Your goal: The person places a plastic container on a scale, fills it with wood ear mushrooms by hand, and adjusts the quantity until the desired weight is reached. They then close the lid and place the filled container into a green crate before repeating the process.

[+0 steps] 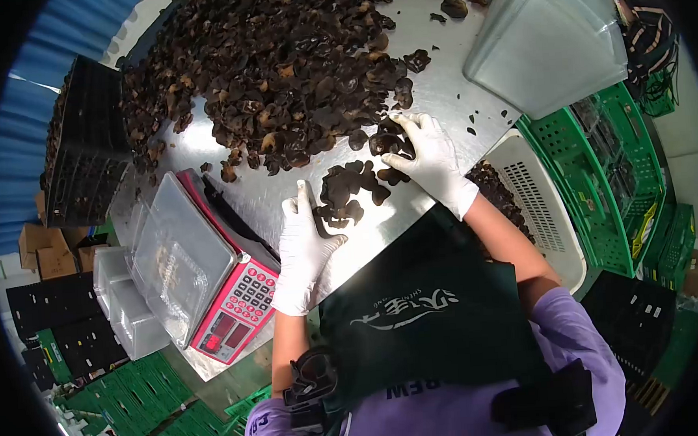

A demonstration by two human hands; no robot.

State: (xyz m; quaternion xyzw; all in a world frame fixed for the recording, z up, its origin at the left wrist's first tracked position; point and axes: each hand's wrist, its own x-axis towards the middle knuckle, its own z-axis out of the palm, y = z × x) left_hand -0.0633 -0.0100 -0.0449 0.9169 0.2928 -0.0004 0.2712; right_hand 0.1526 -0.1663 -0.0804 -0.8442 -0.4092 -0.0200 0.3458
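Note:
A large pile of dark brown wood ear mushrooms [295, 86] covers the far part of the metal table [382, 244]. My right hand [433, 158], in a white glove, is at the pile's near edge, with thumb and fingers curled round a wood ear mushroom [387, 142]. My left hand [303, 248], also gloved in white, rests beside a small loose group of wood ear mushrooms [343, 187]. Its index finger points away from me and its thumb is spread toward that group, with nothing held.
A pink scale [240, 318] with a clear tray [181, 258] on it stands at left. Clear plastic containers [545, 46] are stacked at the far right. A white perforated basket [537, 200] holds wood ears beside green crates [592, 181]. A black crate [85, 145] stands far left.

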